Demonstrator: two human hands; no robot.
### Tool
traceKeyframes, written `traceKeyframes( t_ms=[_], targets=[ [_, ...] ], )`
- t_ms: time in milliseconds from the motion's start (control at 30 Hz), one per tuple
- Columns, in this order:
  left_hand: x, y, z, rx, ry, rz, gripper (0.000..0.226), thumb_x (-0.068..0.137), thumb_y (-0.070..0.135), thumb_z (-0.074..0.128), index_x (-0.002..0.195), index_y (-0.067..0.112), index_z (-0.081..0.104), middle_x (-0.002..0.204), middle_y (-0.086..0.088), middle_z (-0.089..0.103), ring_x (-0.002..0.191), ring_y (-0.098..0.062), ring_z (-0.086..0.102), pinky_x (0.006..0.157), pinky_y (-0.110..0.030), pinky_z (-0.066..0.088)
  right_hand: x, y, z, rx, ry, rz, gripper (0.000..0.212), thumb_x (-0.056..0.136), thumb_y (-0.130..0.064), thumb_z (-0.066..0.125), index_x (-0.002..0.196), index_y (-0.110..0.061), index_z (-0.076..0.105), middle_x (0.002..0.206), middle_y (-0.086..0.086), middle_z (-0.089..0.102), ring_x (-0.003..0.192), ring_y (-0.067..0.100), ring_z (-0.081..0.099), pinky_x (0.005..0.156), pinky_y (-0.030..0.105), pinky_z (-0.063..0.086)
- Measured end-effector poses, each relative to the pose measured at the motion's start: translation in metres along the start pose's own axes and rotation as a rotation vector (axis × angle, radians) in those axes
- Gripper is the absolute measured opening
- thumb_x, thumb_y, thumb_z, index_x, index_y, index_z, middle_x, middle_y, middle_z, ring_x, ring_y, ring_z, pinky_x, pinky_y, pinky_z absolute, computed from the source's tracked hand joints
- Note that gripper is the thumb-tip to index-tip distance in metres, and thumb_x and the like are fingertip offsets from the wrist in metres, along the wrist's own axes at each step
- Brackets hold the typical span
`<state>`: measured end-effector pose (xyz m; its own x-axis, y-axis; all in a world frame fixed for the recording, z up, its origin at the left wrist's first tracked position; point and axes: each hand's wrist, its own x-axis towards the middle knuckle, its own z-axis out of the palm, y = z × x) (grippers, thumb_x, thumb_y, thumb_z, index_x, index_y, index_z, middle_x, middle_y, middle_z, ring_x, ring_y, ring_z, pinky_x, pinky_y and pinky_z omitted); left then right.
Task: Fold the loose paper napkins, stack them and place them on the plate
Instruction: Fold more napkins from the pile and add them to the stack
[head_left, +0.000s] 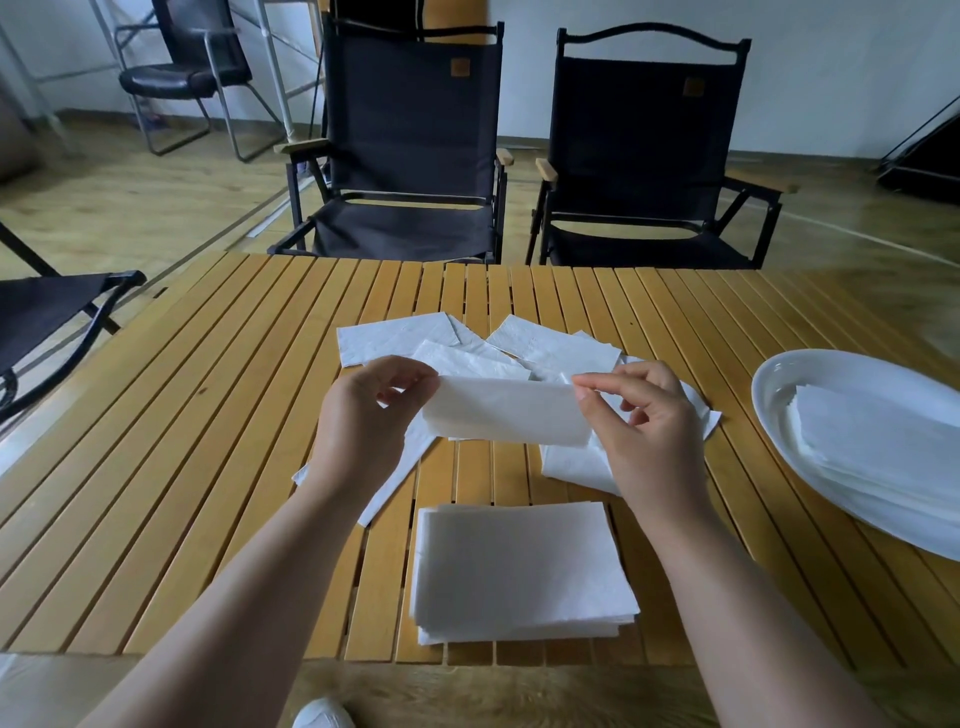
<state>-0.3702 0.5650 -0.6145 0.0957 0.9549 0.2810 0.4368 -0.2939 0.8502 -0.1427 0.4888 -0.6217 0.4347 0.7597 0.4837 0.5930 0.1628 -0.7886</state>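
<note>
Hands are working as a pair: the left hand (363, 415) and right hand (644, 431) are each pinching, thumb against curled fingers, one end of a half-folded napkin (506, 415) above the table (208, 415). Edges probably need matching before creasing. One folded stack (519, 571) is lying nearer, one plate (779, 384) is carrying another pile (883, 441), and roughly five loose napkins (395, 338) are lying beyond.

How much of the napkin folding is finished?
Partly. Folded napkins already lie on the plate, and a second folded stack sits on the table. The left hand and right hand pinch one napkin mid-fold. Several loose napkins beyond still need folding, stacking and plating.
</note>
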Motion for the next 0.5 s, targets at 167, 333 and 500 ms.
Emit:
traceKeyframes(
  t_ms=[167,333,500],
  targets=[
    [0.0000,0.0002,-0.0012,-0.010,0.004,-0.005,0.010,0.093,0.021,0.066,0.092,0.030,0.071,0.094,0.013,0.071,0.093,-0.014,0.065,0.086,-0.041,0.057,-0.0013,-0.0008,0.0008,-0.059,-0.014,-0.054,0.012,0.088,-0.022,0.074,0.100,-0.024,0.077,0.097,-0.005,0.059,0.083,0.011,0.054,0.058,0.008,0.045],
    [0.0000,0.0013,-0.0007,-0.001,-0.002,-0.006,0.010,0.093,0.021,0.065,0.095,0.030,0.070,0.096,0.013,0.069,0.093,-0.015,0.063,0.084,-0.039,0.058,-0.0014,-0.0008,0.0025,-0.049,-0.050,0.009,0.013,0.089,-0.016,0.074,0.097,-0.026,0.072,0.083,-0.015,0.064,0.081,0.006,0.060,0.062,0.009,0.050],
    [0.0002,0.0006,-0.0016,0.036,-0.009,0.011,0.011,0.092,0.020,0.067,0.096,0.030,0.069,0.098,0.012,0.068,0.090,-0.014,0.062,0.081,-0.037,0.058,-0.0005,0.0003,0.0024,-0.042,-0.032,0.050,0.008,0.089,-0.019,0.074,0.096,-0.022,0.071,0.081,-0.017,0.064,0.082,0.001,0.059,0.061,0.007,0.047]
  ],
)
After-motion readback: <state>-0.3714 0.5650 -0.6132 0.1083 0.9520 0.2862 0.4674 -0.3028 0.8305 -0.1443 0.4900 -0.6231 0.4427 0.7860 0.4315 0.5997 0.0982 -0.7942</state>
